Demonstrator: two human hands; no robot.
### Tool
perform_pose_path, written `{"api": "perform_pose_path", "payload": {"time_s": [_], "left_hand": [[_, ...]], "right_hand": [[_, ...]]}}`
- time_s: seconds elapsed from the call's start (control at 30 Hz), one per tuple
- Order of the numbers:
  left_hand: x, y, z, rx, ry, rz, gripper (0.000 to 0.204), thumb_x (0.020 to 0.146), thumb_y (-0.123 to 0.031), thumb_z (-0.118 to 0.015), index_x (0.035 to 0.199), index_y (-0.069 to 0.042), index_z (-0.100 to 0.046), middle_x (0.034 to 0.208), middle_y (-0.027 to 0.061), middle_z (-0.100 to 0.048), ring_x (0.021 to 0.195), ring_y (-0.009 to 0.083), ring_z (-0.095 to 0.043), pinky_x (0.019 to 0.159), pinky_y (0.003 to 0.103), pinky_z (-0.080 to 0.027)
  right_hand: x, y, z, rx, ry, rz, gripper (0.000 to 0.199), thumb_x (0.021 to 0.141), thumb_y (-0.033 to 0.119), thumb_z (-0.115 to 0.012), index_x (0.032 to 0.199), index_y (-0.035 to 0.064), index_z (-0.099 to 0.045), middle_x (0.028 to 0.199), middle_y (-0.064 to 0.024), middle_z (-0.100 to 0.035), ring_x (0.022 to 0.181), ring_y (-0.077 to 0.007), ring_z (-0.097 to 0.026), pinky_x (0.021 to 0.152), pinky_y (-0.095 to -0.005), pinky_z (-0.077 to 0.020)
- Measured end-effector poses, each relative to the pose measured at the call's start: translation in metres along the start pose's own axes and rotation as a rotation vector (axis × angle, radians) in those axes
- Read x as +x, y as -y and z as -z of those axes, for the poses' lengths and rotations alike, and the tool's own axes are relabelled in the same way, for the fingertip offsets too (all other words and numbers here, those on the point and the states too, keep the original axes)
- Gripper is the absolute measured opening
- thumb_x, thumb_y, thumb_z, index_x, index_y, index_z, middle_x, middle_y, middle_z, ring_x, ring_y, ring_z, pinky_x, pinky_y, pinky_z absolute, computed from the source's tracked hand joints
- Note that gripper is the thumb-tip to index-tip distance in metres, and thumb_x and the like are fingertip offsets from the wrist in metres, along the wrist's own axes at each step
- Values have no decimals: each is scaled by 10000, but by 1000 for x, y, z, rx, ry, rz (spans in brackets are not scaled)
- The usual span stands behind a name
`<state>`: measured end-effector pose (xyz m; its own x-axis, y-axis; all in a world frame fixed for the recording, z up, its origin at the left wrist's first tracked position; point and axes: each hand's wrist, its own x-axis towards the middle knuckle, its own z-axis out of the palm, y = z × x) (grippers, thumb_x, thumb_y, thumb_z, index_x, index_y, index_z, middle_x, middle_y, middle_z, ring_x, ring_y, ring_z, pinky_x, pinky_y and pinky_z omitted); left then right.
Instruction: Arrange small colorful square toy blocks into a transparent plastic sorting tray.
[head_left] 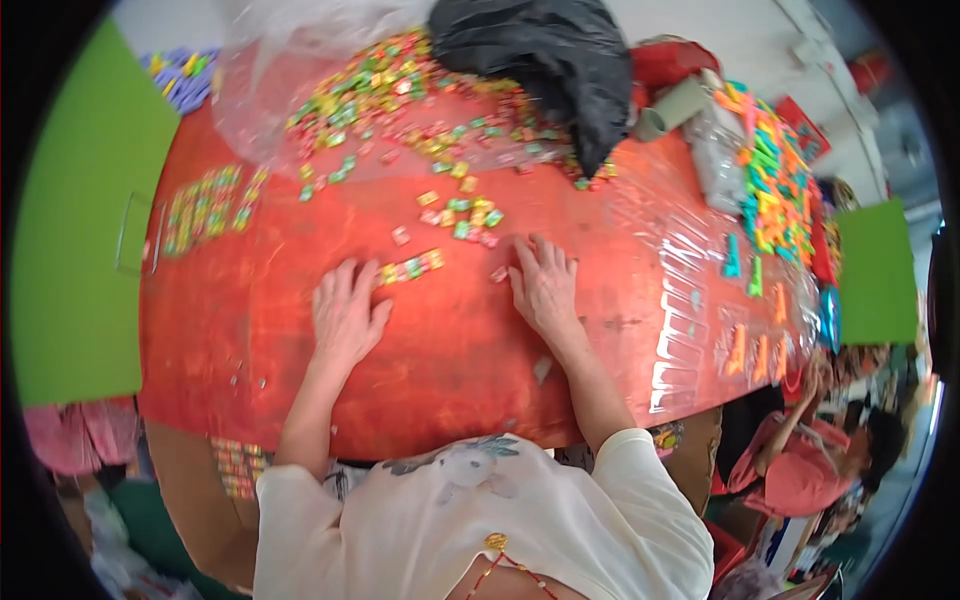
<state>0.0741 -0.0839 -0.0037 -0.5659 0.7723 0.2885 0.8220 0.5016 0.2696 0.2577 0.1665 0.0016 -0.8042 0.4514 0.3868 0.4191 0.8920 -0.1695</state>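
My left hand (pixel 348 308) lies on the red tabletop with its fingers stretched out, fingertips at the left end of a short row of small wrapped candies (pixel 412 267). The row mixes yellow, green and red wrappers. Palm down on the other side is my right hand (pixel 545 285), fingers apart. Beside its thumb and index finger lies a single red candy (pixel 500 274); whether they touch it I cannot tell. A loose cluster of candies (pixel 462 215) sits just beyond the row, with one pinkish candy (pixel 401 236) apart from it.
A large candy heap (pixel 375 90) spreads over clear plastic at the back, by a black bag (pixel 545 50). Candy rows (pixel 205 208) lie far left. Colourful plastic pieces (pixel 770 180) and clear trays (pixel 678 320) fill the right side. Another person (pixel 810 460) sits at lower right.
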Motion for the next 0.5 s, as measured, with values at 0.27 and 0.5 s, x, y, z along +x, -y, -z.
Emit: {"api": "perform_pose_path", "payload": {"time_s": [0.27,0.5], "left_hand": [[-7,2,-6,34,21,12,608,881,-349,-675,1418,-107,-523,1382,182,-500,1209,368,-487,961,496,-399],[1,-1,-7,-11,-22,24,594,882,-296,-676,1414,-83,-522,1385,175,-501,1220,360,-485,971,487,-392]], "right_hand": [[-26,-86,22,-135,-43,-176,504,870,239,-679,1339,85,-577,1387,-161,-516,1223,-335,-511,977,-474,-401],[30,-194,11,-282,-94,-297,644,938,467,-595,1465,116,-481,1562,-211,-371,1383,-374,-425,1039,-538,-390]]}}
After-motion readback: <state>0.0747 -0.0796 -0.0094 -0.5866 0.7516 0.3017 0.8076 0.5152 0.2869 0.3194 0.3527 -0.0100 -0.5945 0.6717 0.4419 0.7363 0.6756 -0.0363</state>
